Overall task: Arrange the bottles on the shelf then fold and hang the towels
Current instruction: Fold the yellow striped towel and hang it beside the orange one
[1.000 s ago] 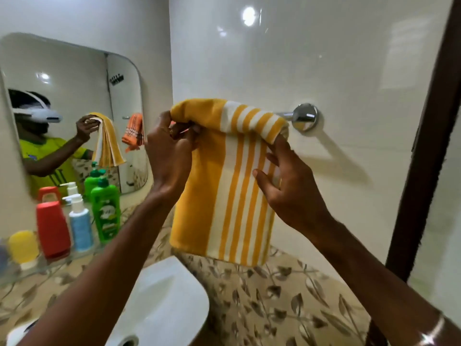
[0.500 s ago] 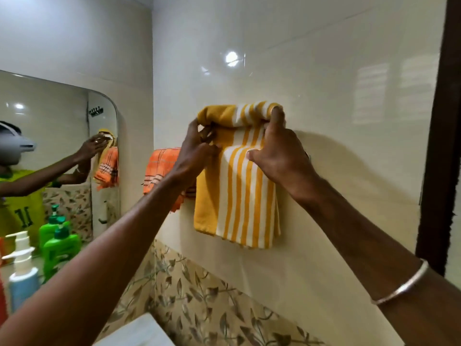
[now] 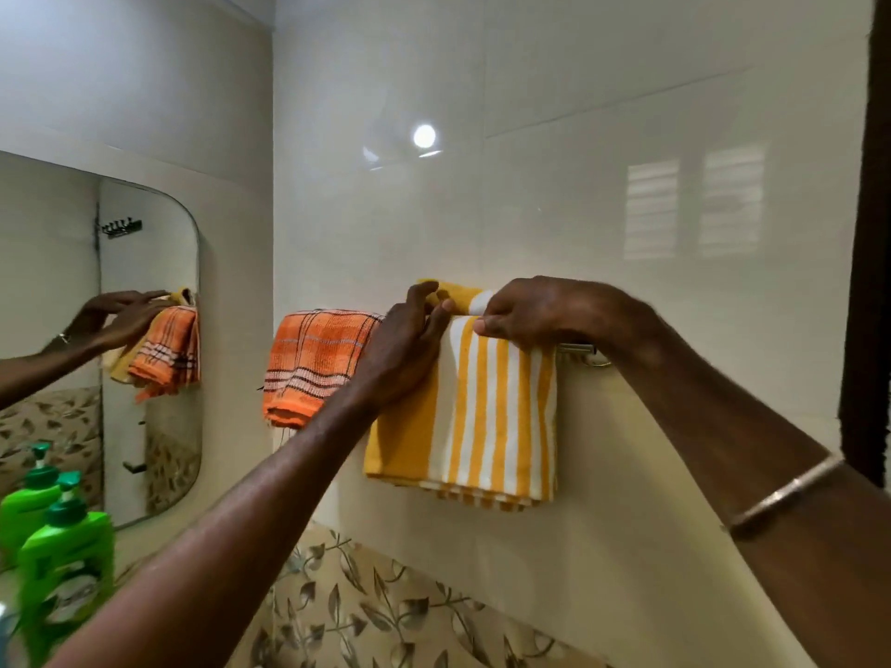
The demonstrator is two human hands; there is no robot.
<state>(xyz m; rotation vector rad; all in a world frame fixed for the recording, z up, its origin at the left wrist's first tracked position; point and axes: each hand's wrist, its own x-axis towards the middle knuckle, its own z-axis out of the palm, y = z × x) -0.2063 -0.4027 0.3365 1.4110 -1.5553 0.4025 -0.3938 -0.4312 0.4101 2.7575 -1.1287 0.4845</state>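
Note:
A folded yellow-and-white striped towel [image 3: 487,412] hangs over the chrome towel rail [image 3: 578,350] on the cream tiled wall. My right hand [image 3: 545,308] grips its top fold over the rail, fingers curled round the cloth. My left hand [image 3: 410,344] lies against the towel's upper left part, fingers fairly straight and touching the fold. An orange checked towel [image 3: 313,364] hangs folded on the same rail just to the left. A green pump bottle [image 3: 65,566] stands at the lower left, in front of its own mirror image.
A rounded mirror [image 3: 120,426] on the left wall reflects my arms and both towels. Leaf-patterned tiles [image 3: 366,609] run below the cream wall. A dark door frame [image 3: 868,282] borders the right edge. The rail's right end shows past my right wrist.
The striped towel has settled lower on the rail and hangs flatter. My right hand moved from the towel's front to the top fold. The view lifted away from the sink and bottles.

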